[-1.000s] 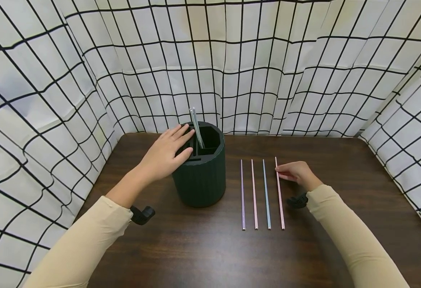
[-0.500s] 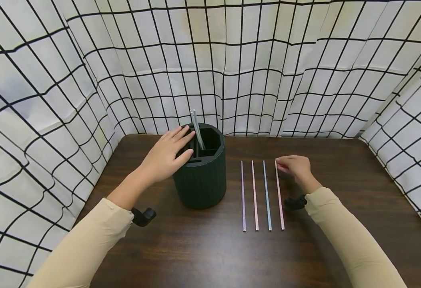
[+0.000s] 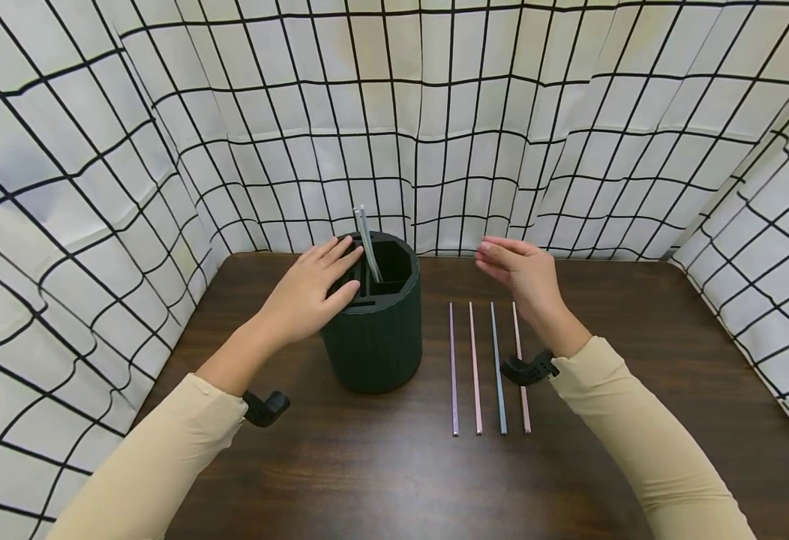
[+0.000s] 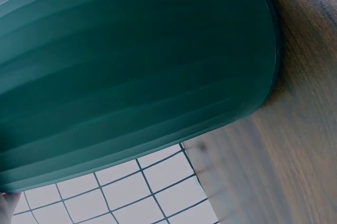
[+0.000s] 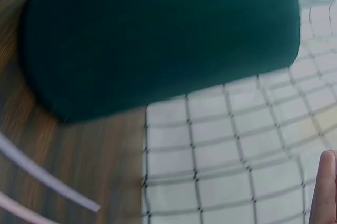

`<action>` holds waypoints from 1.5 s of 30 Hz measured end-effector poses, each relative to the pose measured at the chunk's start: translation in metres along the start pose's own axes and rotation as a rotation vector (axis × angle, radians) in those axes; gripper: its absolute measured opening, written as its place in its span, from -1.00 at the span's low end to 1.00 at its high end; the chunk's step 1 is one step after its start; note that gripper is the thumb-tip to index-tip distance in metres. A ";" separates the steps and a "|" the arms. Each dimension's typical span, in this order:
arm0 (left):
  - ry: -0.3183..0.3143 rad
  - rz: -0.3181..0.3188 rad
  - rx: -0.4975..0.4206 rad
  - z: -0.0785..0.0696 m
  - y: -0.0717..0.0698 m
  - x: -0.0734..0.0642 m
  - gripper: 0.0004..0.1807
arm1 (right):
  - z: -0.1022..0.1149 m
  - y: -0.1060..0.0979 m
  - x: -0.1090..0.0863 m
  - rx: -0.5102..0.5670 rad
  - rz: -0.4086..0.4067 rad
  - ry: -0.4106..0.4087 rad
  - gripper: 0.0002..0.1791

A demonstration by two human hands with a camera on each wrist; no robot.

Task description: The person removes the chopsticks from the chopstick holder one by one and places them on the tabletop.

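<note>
My left hand rests with extended fingers on the top of a dark green ribbed round holder, its thumb on the near rim. Inside the divided holder, pale slim sticks lean upright. To its right, several slim straw-like sticks lie side by side: a purple one, a pink one, a blue one and, at the far right, another pink one, partly hidden by the right wrist camera. My right hand hovers above their far ends, fingers together and holding nothing.
A dark brown wooden table carries everything. White curtains with a black grid enclose its back and sides. Each wrist wears a black camera mount, the left one hanging beside the holder.
My right hand has left the far end of the rightmost pink stick and moved up and left toward the holder. The sticks lie about as before; the left hand keeps its place.
</note>
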State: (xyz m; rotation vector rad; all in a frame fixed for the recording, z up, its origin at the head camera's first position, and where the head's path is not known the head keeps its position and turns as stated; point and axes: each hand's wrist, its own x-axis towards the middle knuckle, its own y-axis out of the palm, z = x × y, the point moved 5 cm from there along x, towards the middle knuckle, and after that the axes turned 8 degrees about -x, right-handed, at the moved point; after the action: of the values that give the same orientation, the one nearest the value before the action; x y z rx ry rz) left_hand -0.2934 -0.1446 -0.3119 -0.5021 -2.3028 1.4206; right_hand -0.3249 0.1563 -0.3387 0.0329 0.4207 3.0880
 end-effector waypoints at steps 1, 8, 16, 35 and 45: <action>0.000 -0.001 0.002 0.000 0.000 0.000 -0.34 | 0.003 0.006 -0.002 -0.004 0.013 -0.013 -0.86; 0.018 -0.006 0.003 -0.002 0.001 0.004 -0.33 | 0.008 0.036 -0.007 -0.126 0.071 -0.056 -0.73; 0.011 -0.004 0.010 0.000 0.001 0.002 -0.34 | 0.006 0.064 -0.013 -0.202 0.139 -0.059 -0.60; 0.003 -0.004 0.001 0.001 0.000 0.000 -0.34 | 0.014 0.106 -0.010 -0.417 0.251 -0.145 -0.64; 0.005 0.003 -0.002 0.000 0.000 -0.001 -0.34 | 0.010 0.123 0.012 -0.455 0.361 -0.107 -0.65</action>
State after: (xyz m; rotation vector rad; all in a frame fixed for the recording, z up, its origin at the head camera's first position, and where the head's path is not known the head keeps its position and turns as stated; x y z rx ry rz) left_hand -0.2927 -0.1452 -0.3115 -0.5098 -2.3010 1.4172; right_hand -0.3393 0.0404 -0.2957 0.2919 -0.3344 3.4240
